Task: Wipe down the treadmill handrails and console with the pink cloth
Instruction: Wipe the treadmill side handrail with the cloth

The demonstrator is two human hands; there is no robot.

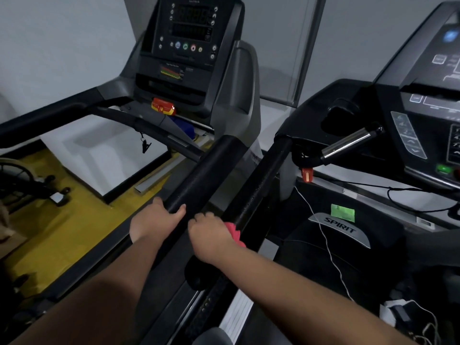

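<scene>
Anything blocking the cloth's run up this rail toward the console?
Nothing visible. The right hand holds the pink cloth against the thinner rail, whose surface runs bare up to the console housing. The left hand holds the thicker rail alongside, off that path.

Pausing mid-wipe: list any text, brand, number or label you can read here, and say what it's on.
"SPIRIT": on the curved silver badge on the right-hand treadmill's black motor cover.
Too blurred to read: displays and button labels on the left treadmill's black console, its coloured chart panel, the green sticker, and the right treadmill's dark console panel.
</scene>
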